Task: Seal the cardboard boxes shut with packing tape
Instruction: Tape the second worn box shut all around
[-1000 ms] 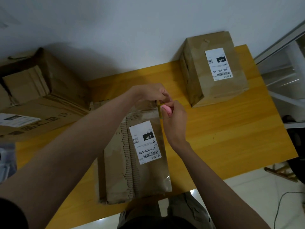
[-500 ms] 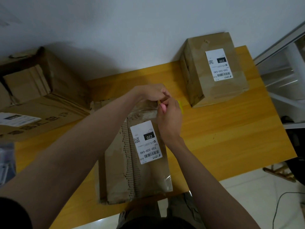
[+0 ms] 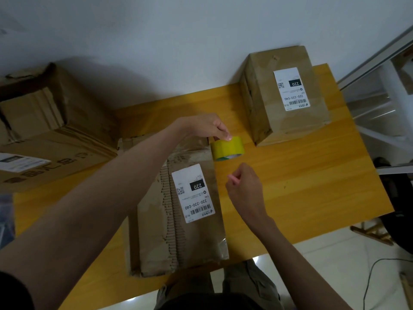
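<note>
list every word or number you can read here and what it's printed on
"220" and "220-220-C40": white label on the near box, seen upside down.
"220" and "220-220-C40": white label on the far box, also upside down.
Small print and barcodes on both: too small.
Label and printing on the big left box: unreadable.

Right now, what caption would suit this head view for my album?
Left hand holds a yellow tape roll beside a labelled cardboard box; right hand grips something small and pink.
</note>
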`<control>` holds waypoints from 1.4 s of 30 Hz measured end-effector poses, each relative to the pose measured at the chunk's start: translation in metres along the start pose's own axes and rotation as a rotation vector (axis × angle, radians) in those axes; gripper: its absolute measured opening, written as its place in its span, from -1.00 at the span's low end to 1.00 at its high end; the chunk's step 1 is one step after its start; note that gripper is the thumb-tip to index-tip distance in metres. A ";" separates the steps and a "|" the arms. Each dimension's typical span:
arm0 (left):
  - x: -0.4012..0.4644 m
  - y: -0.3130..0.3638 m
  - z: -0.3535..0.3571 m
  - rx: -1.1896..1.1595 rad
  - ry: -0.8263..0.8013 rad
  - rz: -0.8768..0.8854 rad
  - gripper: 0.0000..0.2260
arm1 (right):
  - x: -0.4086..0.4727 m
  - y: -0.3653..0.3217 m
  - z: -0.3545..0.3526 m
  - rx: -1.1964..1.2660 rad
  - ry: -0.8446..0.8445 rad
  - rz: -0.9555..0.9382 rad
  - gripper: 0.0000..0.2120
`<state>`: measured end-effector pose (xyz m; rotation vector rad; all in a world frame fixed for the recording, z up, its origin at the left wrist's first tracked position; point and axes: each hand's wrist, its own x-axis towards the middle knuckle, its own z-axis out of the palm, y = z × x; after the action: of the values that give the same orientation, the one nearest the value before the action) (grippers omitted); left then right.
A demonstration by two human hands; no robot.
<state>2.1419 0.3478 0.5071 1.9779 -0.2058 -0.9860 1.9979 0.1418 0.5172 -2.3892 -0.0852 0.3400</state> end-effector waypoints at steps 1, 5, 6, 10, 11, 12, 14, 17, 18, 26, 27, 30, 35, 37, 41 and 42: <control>-0.001 0.003 0.002 0.013 -0.003 0.014 -0.82 | 0.002 0.004 -0.008 0.051 0.033 0.023 -0.83; -0.009 0.024 0.010 0.134 0.021 0.129 -0.84 | 0.026 0.004 -0.040 -0.002 0.031 -0.085 -0.52; -0.010 0.029 0.012 0.196 0.030 0.165 -0.83 | 0.032 0.001 -0.046 -0.065 -0.042 -0.105 -0.42; -0.024 0.043 0.028 0.272 0.178 0.258 -0.85 | 0.055 -0.003 -0.063 -0.133 -0.212 -0.106 -0.50; -0.030 0.042 0.036 0.220 0.303 0.278 -0.84 | 0.058 -0.001 -0.067 -0.103 -0.223 -0.080 -0.52; -0.037 0.038 0.046 0.174 0.459 0.277 -0.81 | 0.059 0.003 -0.071 -0.073 -0.227 -0.047 -0.53; -0.053 0.020 0.069 0.189 0.699 0.204 -0.75 | 0.055 0.011 -0.078 -0.021 -0.216 0.009 -0.54; -0.064 -0.020 0.110 0.573 0.690 0.169 -0.63 | 0.040 0.023 -0.084 0.010 -0.176 0.054 -0.57; -0.063 -0.029 0.121 0.709 0.640 0.195 -0.57 | 0.035 0.025 -0.085 0.021 -0.160 0.050 -0.59; -0.059 0.043 0.136 -0.105 0.823 0.175 -0.58 | 0.001 0.023 -0.085 0.183 -0.038 -0.018 -0.68; -0.064 0.055 0.140 -0.136 0.851 0.184 -0.60 | -0.002 0.022 -0.084 0.191 -0.027 -0.033 -0.68; -0.077 0.072 0.154 -0.145 0.941 0.150 -0.69 | -0.011 0.019 -0.077 0.172 0.012 -0.068 -0.67; -0.099 0.079 0.162 -0.316 1.070 0.012 -0.85 | -0.027 0.017 -0.066 0.110 0.042 -0.164 -0.64; -0.109 0.078 0.158 -0.368 1.045 -0.036 -0.86 | -0.034 0.015 -0.065 0.083 0.045 -0.208 -0.64; -0.125 0.072 0.154 -0.398 0.999 -0.073 -0.88 | -0.038 0.018 -0.061 0.074 0.031 -0.249 -0.62; -0.127 0.071 0.154 -0.387 0.996 -0.078 -0.88 | -0.039 0.017 -0.060 0.080 0.025 -0.261 -0.61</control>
<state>1.9629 0.2686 0.5893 1.8811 0.5730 0.0112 1.9753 0.0839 0.5568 -2.2684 -0.3615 0.1863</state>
